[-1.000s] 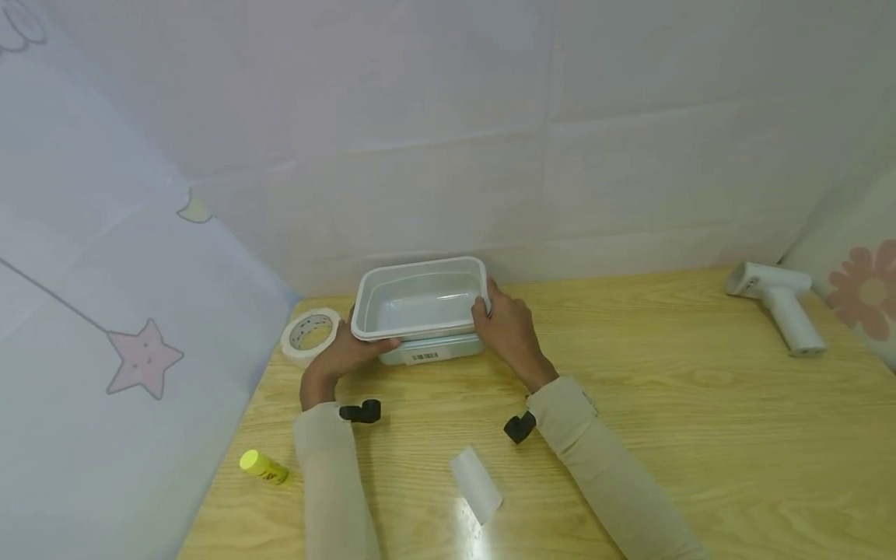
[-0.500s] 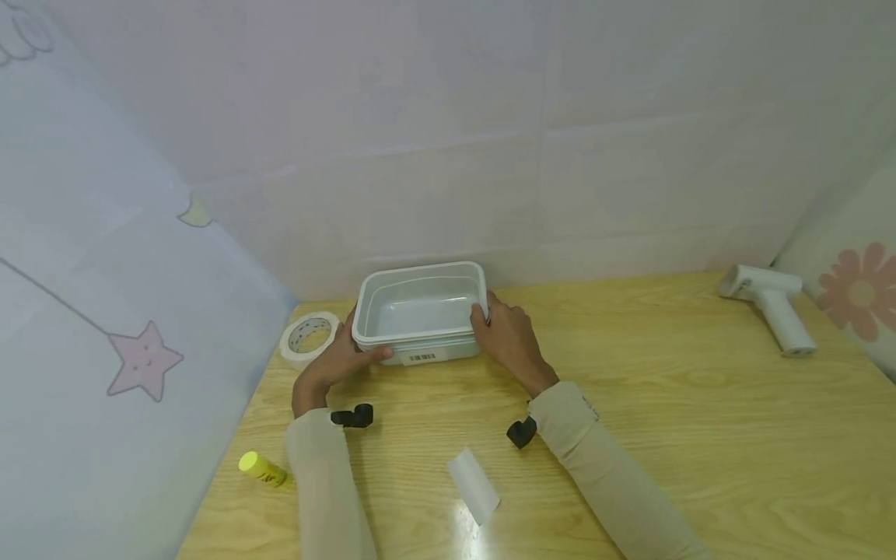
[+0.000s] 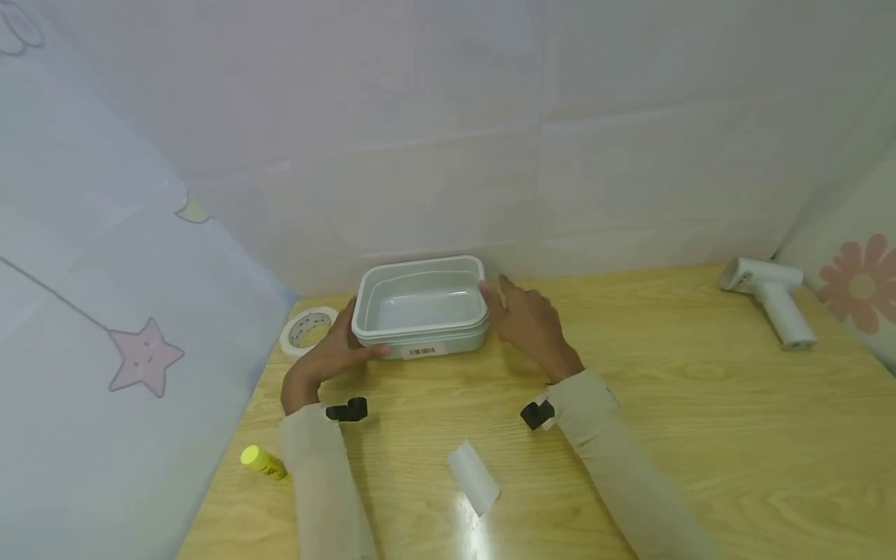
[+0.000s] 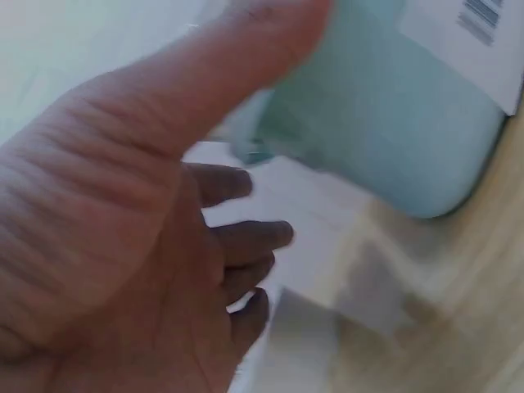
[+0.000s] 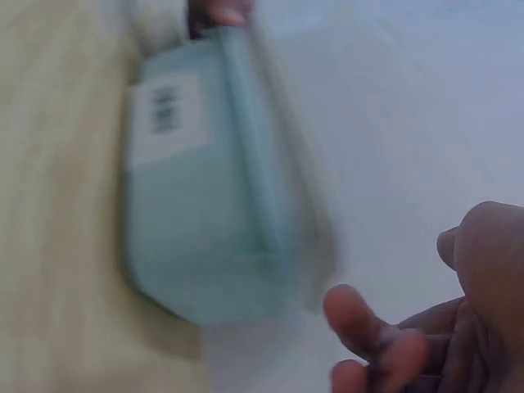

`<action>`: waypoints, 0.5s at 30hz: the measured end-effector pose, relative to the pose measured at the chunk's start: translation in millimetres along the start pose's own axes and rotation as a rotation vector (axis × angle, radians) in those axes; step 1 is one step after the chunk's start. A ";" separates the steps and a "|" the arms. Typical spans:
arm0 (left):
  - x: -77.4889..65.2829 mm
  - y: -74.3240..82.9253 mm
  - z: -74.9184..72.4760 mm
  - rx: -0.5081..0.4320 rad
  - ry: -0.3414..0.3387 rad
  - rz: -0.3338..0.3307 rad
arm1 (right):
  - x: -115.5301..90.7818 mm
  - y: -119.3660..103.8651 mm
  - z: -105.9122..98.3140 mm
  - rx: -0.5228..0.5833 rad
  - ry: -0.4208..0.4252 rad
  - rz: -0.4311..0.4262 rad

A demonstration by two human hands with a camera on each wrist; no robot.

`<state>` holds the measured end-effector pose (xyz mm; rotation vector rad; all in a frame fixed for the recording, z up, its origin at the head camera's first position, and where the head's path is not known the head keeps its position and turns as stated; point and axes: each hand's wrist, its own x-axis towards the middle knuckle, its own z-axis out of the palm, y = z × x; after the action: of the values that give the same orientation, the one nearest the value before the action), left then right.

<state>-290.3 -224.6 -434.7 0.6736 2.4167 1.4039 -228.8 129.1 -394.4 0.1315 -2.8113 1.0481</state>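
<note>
A whitish plastic container (image 3: 420, 305) sits nested in a pale blue-green container (image 5: 201, 213) with a barcode label (image 3: 424, 350) on its front. My left hand (image 3: 332, 350) rests against the stack's front left corner. In the left wrist view the left thumb (image 4: 246, 49) touches the container's side, while the other fingers (image 4: 250, 237) stretch out apart from it. My right hand (image 3: 528, 323) is just off the stack's right end, holding nothing, its fingers (image 5: 352, 315) loosely bent in the right wrist view, which is blurred.
A roll of white tape (image 3: 297, 334) lies left of the stack, partly behind the left hand. A yellow glue stick (image 3: 264, 462) is at the left front, and a white paper piece (image 3: 474, 477) lies between the arms. A white gun-shaped device (image 3: 773, 299) lies far right. A wall sheet (image 3: 448, 155) rises behind.
The upper container has sunk lower into the blue-green one. My right hand has let go of its rim and moved off to the right. The left hand has shifted slightly left.
</note>
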 end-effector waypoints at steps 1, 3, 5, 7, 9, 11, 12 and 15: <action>-2.2 2.6 -2.4 0.037 0.002 -0.032 | -1.2 0.1 -10.3 -0.003 0.012 0.000; -8.0 8.9 -7.5 0.121 0.005 -0.107 | -4.1 1.6 -30.0 -0.009 0.058 -0.035; -14.3 16.2 -11.8 0.190 -0.003 -0.179 | -8.0 3.5 -48.1 -0.020 0.092 -0.076; -20.8 24.4 -14.8 0.241 -0.013 -0.231 | -12.6 7.8 -63.4 -0.042 0.092 -0.106; -29.5 34.3 -18.2 0.332 -0.017 -0.312 | -17.2 13.6 -76.1 -0.064 0.058 -0.126; -38.2 46.9 -21.6 0.404 -0.016 -0.360 | -21.5 20.2 -87.3 -0.080 0.009 -0.149; -43.0 55.5 -23.0 0.441 -0.010 -0.378 | -23.5 24.0 -92.3 -0.089 -0.017 -0.160; -54.3 84.6 -23.3 0.500 0.007 -0.370 | -29.6 34.6 -106.3 -0.122 -0.068 -0.207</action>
<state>-232.3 -234.1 -349.9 0.2878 2.7368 0.6658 -193.6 225.9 -341.9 0.4410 -2.8359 0.8391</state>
